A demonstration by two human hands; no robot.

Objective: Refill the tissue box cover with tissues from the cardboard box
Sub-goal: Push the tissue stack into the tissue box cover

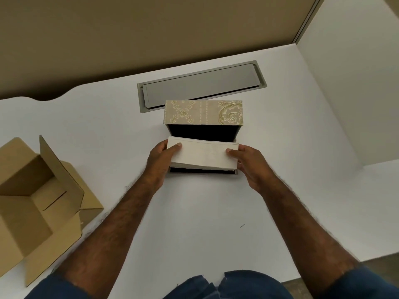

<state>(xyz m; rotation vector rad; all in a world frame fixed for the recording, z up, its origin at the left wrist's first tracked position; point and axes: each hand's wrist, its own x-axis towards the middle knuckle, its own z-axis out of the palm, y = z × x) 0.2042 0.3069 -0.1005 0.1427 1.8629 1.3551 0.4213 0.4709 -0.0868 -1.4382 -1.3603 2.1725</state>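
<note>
A beige patterned tissue box cover [203,112] stands open on the white desk, its dark inside facing me. A white stack of tissues [204,155] is held level over that opening, partly inside it. My left hand [162,161] grips the stack's left end, thumb on top. Gripping the right end, again with the thumb on top, is my right hand [251,164]. The brown cardboard box [32,203] sits at the left with its flaps open, and its visible inside looks empty.
A grey metal cable hatch [201,86] is set into the white desk [194,212] just behind the cover. A tan partition wall runs along the back, and a white panel closes the right side.
</note>
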